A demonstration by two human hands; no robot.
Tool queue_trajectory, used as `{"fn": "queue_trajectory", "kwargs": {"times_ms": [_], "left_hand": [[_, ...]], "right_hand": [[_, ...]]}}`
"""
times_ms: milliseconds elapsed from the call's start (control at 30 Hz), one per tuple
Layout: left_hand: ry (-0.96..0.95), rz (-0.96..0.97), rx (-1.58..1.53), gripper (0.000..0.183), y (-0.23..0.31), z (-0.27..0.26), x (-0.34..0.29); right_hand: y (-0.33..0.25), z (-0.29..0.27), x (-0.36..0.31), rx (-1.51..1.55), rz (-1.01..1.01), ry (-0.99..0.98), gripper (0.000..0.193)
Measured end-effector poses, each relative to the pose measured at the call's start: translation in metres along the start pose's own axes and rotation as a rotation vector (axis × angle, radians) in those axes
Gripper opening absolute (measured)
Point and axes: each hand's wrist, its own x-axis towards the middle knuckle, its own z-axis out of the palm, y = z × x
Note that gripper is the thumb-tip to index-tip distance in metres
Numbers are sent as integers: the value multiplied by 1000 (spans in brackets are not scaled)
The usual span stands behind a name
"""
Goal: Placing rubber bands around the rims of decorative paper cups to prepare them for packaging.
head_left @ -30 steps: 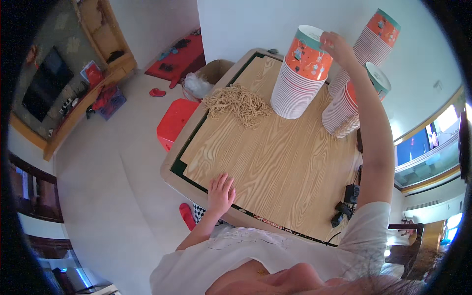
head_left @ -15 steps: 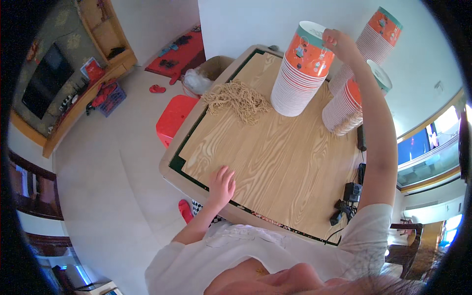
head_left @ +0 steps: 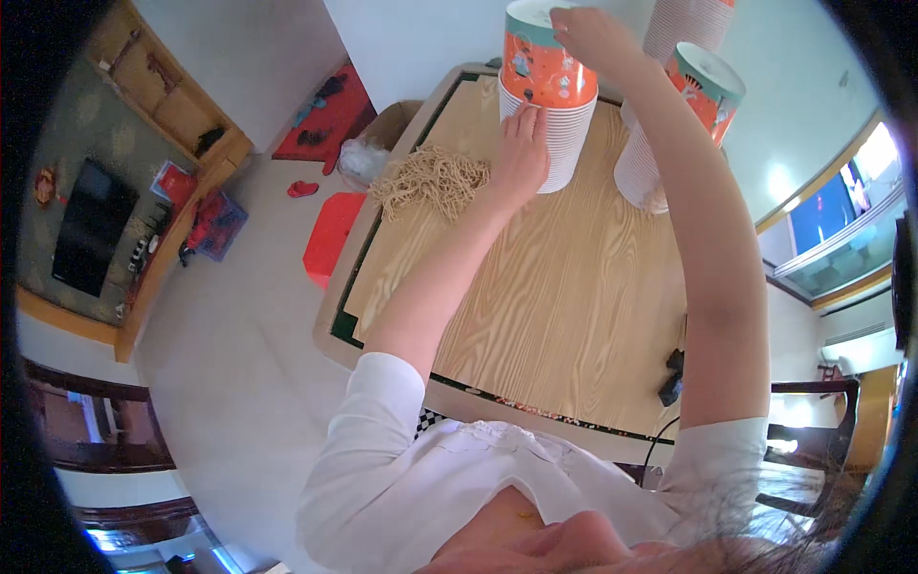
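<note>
A tall stack of nested paper buckets (head_left: 550, 72), orange with a green band, stands on the far part of the table; the pale rims below are packed close together. My right hand (head_left: 598, 38) grips the top edge of the uppermost bucket, fingers bent over it. Lower down, my left hand (head_left: 524, 153) presses its fingers against the front of the stack, where the orange wall meets the rims. A loose heap of tan cords (head_left: 430, 182) lies left of this stack. To the right stands a second bucket stack (head_left: 708, 84), partly hidden by my right forearm.
A third bucket stack (head_left: 684, 31) rises at the back right. The wood-grain tabletop (head_left: 545, 297) has a dark adapter with a cable (head_left: 672, 378) at its right edge. A red stool (head_left: 333, 234) and a box with a plastic bag (head_left: 363, 161) stand left of the table.
My left hand has gone from the near table edge up to the front of the bucket stack. My right hand stays at its top. The whole view has shifted.
</note>
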Motion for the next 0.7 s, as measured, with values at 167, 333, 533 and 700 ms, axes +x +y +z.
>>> {"fn": "queue_trajectory", "kwargs": {"times_ms": [167,333,533,700], "left_hand": [[12,64,82,51,-5,13,5],[-2,54,218,48,-5,14,3],[-328,-111,106,44,0,0,7],[-391,-120,125,47,-2,-23,12]], "right_hand": [[-8,-9,-1,32,-9,126,13],[7,5,-15,294,-276,399,12],[-3,10,-10,31,-78,429,11],[-8,-15,-1,43,-78,163,14]]}}
